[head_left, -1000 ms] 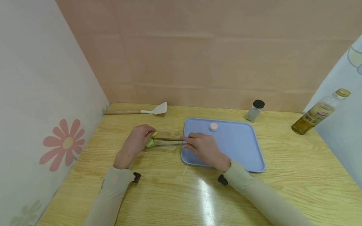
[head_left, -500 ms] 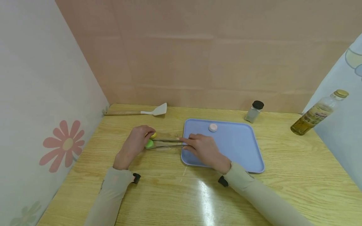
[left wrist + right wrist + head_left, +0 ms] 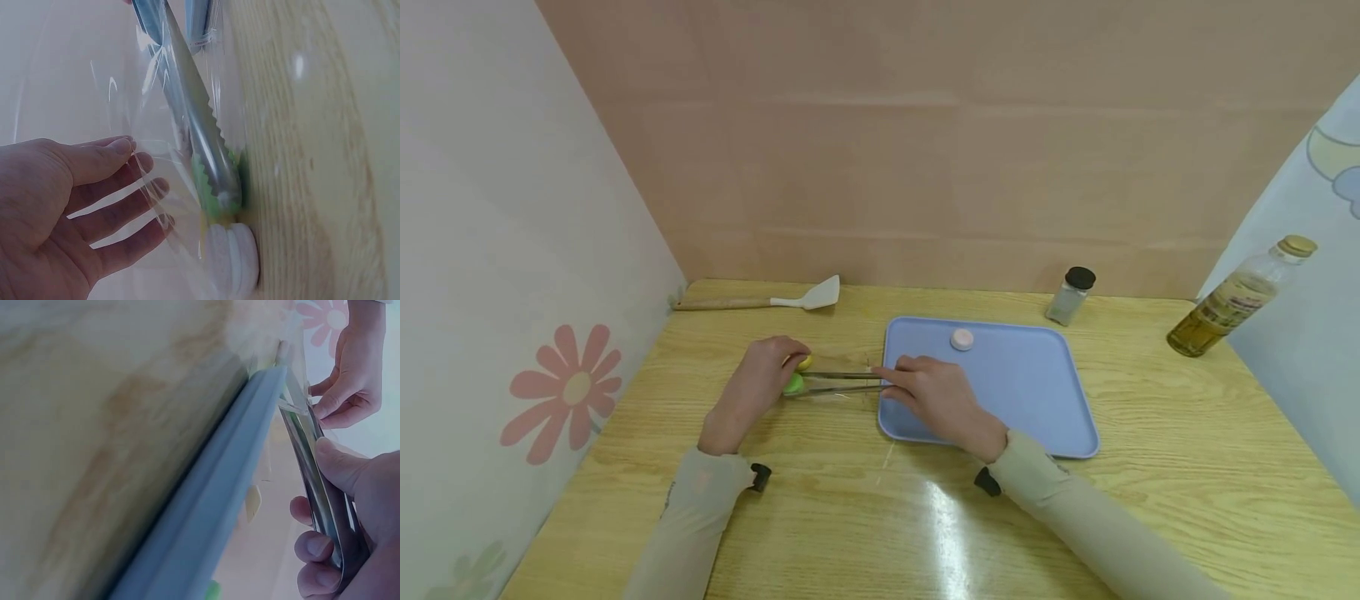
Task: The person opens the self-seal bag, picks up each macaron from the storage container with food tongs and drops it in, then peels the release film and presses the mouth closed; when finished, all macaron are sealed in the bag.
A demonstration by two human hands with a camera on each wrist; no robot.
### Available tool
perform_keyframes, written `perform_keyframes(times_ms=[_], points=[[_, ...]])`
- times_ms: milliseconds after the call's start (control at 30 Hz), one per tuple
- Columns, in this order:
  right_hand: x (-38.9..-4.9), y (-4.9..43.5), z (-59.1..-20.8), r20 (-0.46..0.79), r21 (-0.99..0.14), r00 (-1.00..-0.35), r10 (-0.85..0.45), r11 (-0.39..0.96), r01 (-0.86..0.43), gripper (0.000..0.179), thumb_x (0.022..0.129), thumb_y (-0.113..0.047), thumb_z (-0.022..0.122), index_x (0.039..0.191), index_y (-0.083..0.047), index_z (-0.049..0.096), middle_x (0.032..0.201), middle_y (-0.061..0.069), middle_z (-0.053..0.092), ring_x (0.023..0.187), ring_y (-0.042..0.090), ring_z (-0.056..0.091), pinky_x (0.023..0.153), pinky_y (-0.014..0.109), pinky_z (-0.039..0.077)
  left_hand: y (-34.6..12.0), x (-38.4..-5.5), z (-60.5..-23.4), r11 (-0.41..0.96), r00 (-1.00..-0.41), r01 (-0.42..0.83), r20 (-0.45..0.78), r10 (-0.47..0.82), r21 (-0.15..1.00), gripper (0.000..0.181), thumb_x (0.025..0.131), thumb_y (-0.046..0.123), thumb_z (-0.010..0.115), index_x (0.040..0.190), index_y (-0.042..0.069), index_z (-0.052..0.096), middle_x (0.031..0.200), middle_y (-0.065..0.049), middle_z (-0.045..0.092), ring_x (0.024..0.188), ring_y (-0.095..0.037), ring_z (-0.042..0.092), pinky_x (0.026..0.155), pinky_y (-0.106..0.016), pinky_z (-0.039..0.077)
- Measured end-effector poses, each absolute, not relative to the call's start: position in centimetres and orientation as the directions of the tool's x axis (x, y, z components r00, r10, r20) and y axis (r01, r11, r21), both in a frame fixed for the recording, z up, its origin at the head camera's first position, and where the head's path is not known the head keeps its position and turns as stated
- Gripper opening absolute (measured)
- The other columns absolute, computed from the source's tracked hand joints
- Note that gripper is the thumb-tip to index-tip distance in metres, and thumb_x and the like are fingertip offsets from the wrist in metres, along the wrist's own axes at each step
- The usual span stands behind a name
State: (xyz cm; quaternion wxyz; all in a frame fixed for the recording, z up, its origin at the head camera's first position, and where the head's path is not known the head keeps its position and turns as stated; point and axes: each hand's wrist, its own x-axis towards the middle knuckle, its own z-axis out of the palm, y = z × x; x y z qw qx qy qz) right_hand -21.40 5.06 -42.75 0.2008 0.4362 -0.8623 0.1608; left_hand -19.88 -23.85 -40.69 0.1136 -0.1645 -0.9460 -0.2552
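In the head view my right hand [image 3: 936,392] grips metal tongs [image 3: 838,389] that point left past the tray's edge. The left wrist view shows their serrated tip [image 3: 215,162] inside a clear plastic bag [image 3: 112,81], right against a green macaron [image 3: 209,203]. Beside it in the bag is a pale pink macaron [image 3: 234,259]. A yellow macaron [image 3: 805,362] shows at the fingertips of my left hand [image 3: 756,383]. That hand's thumb and index finger pinch the bag's film, with the other fingers loosely curved. The right wrist view has the tongs' handle [image 3: 337,531] lying in my right palm.
A blue tray [image 3: 1030,392] lies under my right hand, with a pale round macaron [image 3: 962,339] near its far edge. A spatula [image 3: 820,293] lies at the back left. A black-lidded jar [image 3: 1067,302] and an oil bottle [image 3: 1232,304] stand at the right.
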Motion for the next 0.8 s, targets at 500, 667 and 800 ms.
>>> perform_keyframes(times_ms=[500,667,800], points=[[-21.2,4.8,-43.1,0.513,-0.121,-0.537,-0.67,0.563,-0.818,0.034,0.089,-0.026,0.08,0.122,-0.019,0.076,0.082,-0.007,0.061,0.06,0.006,0.047,0.048,0.018,0.037,-23.8,-19.9,-40.6,0.812,-0.915,0.379,0.313,0.256,0.444,0.013,0.093,-0.003,0.07,0.105,-0.005,0.076,0.101,-0.016,0.073,0.091,-0.03,0.071,0.077,-0.04,0.06],[-21.0,5.7,-43.0,0.521,-0.112,-0.528,-0.67,0.56,-0.821,0.035,0.089,-0.028,0.079,0.123,-0.02,0.076,0.08,-0.008,0.059,0.059,0.005,0.043,0.047,0.018,0.035,-23.9,-19.9,-40.6,0.809,-0.916,0.377,0.312,0.253,0.451,0.013,0.093,-0.003,0.07,0.105,-0.005,0.076,0.102,-0.016,0.073,0.091,-0.029,0.071,0.078,-0.04,0.06],[-20.8,6.8,-42.9,0.53,-0.096,-0.529,-0.663,0.573,-0.814,0.036,0.088,-0.028,0.08,0.123,-0.02,0.075,0.079,-0.007,0.058,0.06,0.005,0.044,0.048,0.018,0.035,-23.9,-19.9,-40.6,0.809,-0.916,0.377,0.313,0.252,0.451,0.014,0.094,-0.002,0.07,0.106,-0.005,0.076,0.103,-0.016,0.073,0.092,-0.029,0.071,0.078,-0.04,0.06]])
